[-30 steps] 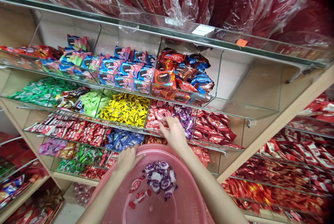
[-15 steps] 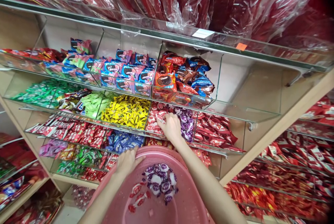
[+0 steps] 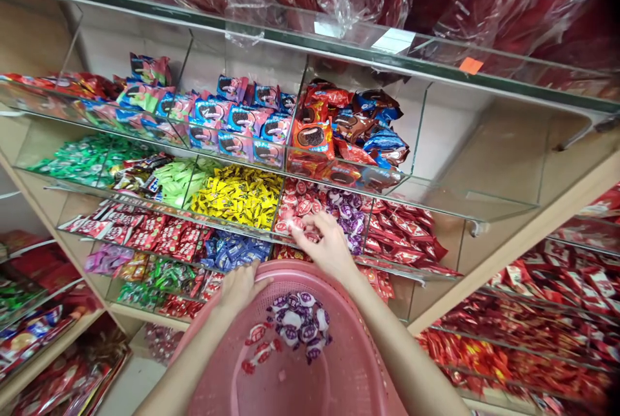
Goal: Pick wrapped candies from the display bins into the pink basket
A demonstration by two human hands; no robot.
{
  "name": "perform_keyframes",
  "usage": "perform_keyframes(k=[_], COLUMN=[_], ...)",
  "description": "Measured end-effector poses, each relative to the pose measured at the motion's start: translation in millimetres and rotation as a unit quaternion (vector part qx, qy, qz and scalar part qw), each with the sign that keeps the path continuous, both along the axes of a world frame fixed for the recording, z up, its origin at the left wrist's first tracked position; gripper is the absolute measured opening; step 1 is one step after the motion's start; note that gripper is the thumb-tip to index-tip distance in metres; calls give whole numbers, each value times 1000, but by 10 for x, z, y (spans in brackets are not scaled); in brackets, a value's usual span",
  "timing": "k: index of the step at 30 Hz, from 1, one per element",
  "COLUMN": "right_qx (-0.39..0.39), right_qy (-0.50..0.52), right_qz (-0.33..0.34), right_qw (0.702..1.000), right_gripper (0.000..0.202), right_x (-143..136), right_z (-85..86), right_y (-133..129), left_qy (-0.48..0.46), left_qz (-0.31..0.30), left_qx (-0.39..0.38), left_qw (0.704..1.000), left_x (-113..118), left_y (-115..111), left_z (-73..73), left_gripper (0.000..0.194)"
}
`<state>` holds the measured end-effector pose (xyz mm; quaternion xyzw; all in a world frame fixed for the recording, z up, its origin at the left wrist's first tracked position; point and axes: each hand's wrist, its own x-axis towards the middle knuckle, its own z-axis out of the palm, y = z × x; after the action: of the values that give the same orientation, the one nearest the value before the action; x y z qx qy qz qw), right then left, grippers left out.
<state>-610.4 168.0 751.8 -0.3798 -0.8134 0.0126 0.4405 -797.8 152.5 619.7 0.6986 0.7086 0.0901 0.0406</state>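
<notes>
My left hand [image 3: 241, 290] is closed over the far left rim of a pink plastic basket [image 3: 356, 345]. Inside the basket lie purple-and-white wrapped candies [image 3: 301, 324] in a cluster, with a few red-and-white ones [image 3: 259, 343] to their left. Over the far rim, my right hand [image 3: 327, 243] reaches to the shelf, its thumb and fingers closed around red-and-white wrapped candies [image 3: 312, 234]. Its compartment holds more red candies [image 3: 296, 199] on the left and purple candies [image 3: 352, 214] on the right. How many candies the hand holds is partly hidden.
Yellow-wrapped candies [image 3: 237, 196] fill the compartment to the left, past a clear divider; red packets [image 3: 402, 230] lie to the right. A glass shelf [image 3: 436, 199] with packaged cookies [image 3: 312, 137] overhangs my right hand. Blue candies [image 3: 235, 251] sit in a lower tier.
My right hand has drawn back slightly toward the basket, and red-and-white candies now show between its fingers. My left hand keeps its hold on the rim. The view has shifted a little.
</notes>
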Motion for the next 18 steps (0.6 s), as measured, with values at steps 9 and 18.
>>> perform_keyframes(k=[9, 18], right_qx=[-98, -49], right_qy=[-257, -422], right_qz=[95, 171], right_qw=[957, 889], right_gripper=[21, 35], right_x=[39, -100], right_z=[-890, -1534], right_y=[-346, -282], left_qy=[5, 8], left_qz=[-6, -1], left_qx=[-2, 11], left_qw=[1000, 1000], left_x=[1, 6], left_y=[-12, -27], left_z=[-10, 16], left_gripper=[55, 62])
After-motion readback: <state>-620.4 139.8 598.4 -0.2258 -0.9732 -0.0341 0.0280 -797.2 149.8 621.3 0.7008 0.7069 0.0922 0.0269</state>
